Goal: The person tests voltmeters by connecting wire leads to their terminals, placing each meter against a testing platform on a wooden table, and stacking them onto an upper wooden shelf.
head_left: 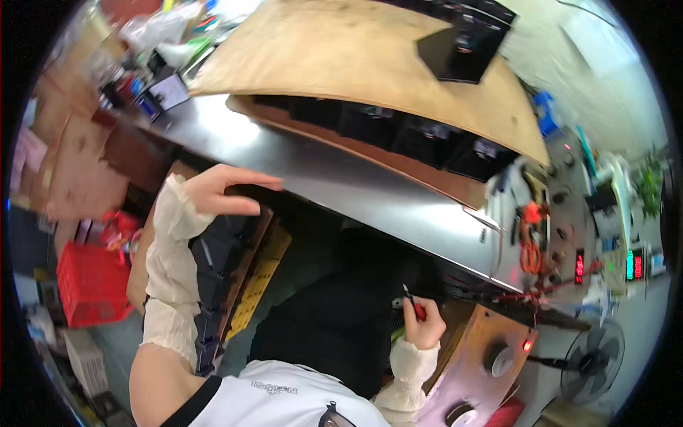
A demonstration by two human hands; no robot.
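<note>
My left hand (226, 191) reaches out above the near edge of the metal workbench (313, 178), thumb and fingers stretched apart and nothing in them. Just below that hand, black box-like parts (213, 252) stand in a wooden tray beside a yellow slotted strip (257, 285). My right hand (425, 329) is closed around a small red-handled tool (420, 311) with a dark, pointed tip. It is too small to tell its exact kind. This hand is near my lap, left of a metal control box (466, 363) with round dials. Pale ruffled sleeves cover both forearms.
A wooden board (341, 57) spans the bench, with several black parts (398, 135) beneath it and a black panel (462, 50) on top. Orange-handled tools (530, 256) lie at the bench's right end. A red crate (92, 285) stands left; a fan (594, 359) stands right.
</note>
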